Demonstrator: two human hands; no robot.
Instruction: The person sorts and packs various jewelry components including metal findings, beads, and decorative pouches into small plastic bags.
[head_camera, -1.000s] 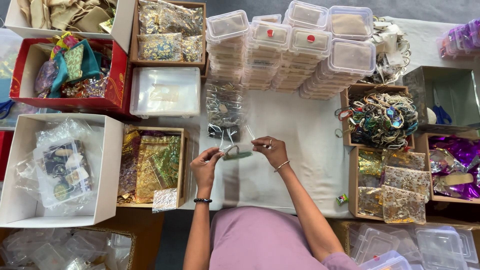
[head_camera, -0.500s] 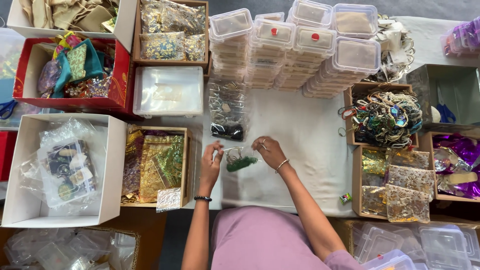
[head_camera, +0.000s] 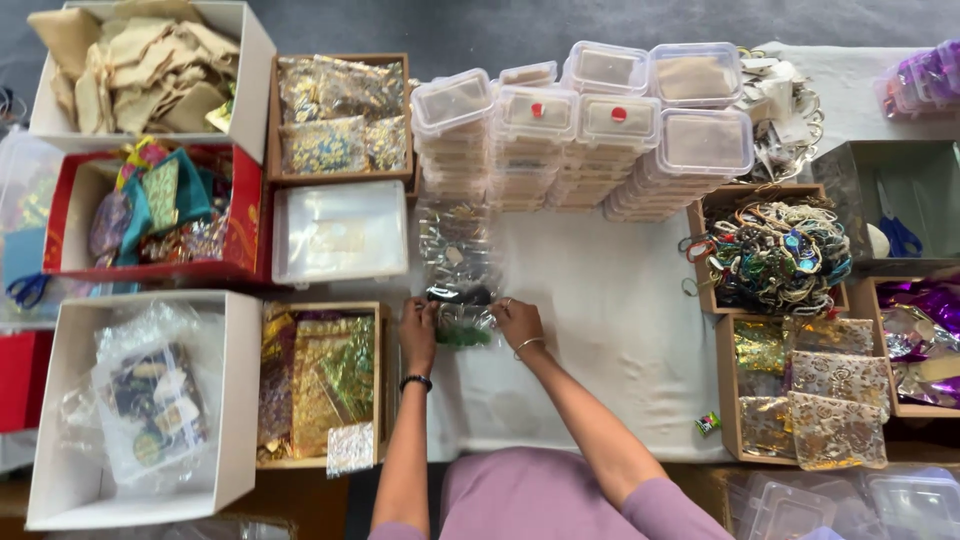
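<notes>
Fingers of both hands — left hand (head_camera: 418, 330), right hand (head_camera: 517, 322) — pinch the clear packet (head_camera: 463, 322).

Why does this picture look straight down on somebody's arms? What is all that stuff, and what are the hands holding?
The camera sits on the person's head, so you look down just as they do. Those are their own two bare hands. The left hand and the right hand both pinch a small clear bag with something dark green inside, on a white cloth. Around it are stacks of clear plastic boxes, a wooden tray of colourful bangles, shiny gold pouches and a red box of cloth bags. Near the left hand is a tray of gold and green pouches.
</notes>
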